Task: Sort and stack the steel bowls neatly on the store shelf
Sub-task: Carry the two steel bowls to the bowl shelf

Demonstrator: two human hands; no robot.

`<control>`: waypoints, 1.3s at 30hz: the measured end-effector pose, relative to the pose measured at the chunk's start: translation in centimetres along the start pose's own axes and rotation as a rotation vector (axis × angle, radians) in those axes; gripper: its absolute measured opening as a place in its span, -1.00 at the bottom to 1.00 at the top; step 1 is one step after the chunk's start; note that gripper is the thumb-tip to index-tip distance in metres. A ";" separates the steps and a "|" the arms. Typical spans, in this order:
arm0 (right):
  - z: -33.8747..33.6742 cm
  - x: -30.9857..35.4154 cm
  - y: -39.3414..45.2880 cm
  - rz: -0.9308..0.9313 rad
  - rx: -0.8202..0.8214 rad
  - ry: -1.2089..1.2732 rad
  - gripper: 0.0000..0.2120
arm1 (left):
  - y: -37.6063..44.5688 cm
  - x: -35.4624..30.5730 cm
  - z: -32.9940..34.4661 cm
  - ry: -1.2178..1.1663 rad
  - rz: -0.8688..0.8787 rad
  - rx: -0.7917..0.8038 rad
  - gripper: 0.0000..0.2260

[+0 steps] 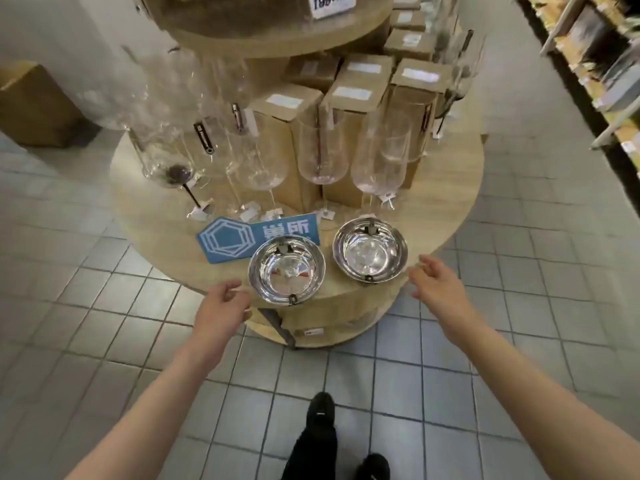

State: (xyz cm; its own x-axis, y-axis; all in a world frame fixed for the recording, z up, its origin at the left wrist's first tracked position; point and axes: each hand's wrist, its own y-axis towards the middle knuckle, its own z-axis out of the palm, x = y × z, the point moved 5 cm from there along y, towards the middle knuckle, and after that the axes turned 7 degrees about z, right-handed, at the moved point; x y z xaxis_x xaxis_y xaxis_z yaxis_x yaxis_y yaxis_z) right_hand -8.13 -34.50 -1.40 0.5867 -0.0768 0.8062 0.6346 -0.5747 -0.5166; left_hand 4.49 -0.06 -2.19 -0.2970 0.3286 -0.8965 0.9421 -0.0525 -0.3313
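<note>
Two shiny steel bowls sit side by side at the front edge of a round wooden shelf. The left bowl lies nearest the edge; the right bowl sits slightly further back. They do not touch. My left hand hovers just left of the left bowl, fingers loosely curled and holding nothing. My right hand hangs just right of the right bowl, fingers apart and empty. Neither hand touches a bowl.
A blue sign lies behind the left bowl. Several tall wine glasses and cardboard boxes crowd the shelf behind. A lower tier shows underneath. Tiled floor surrounds it; a store rack runs along the right.
</note>
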 end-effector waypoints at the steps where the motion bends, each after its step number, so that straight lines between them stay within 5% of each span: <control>1: 0.3 0.0 0.8 0.021 -0.026 0.015 -0.44 | 0.7 0.0 0.3 -0.014 -0.006 0.010 -0.68; 5: 1.6 0.0 3.0 0.104 -0.079 0.078 -0.44 | 2.6 -0.2 1.7 -0.056 -0.002 0.058 -0.77; 11: 3.5 0.3 4.7 0.125 -0.101 0.077 -0.86 | 4.2 -0.7 2.7 0.058 0.045 0.128 -0.80; 20: 0.3 0.0 3.4 0.151 -0.020 0.206 -0.78 | 3.9 -1.7 2.8 0.017 -0.029 0.203 -0.70; 27: -10.0 -3.4 -1.7 0.160 -0.130 0.397 -0.79 | -1.5 -5.1 7.4 0.053 0.037 0.289 -0.69; 39: -36.9 -16.1 -16.1 0.127 -0.518 0.557 -0.74 | -15.7 -10.4 28.7 0.072 0.176 0.580 -0.78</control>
State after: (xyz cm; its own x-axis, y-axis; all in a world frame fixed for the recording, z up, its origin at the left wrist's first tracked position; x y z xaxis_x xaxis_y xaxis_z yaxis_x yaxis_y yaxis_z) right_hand -46.33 -54.11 4.54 0.2124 -0.4876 0.8468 0.1820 -0.8317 -0.5246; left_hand -11.67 -29.74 3.94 -0.1139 0.3298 -0.9372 0.7316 -0.6103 -0.3037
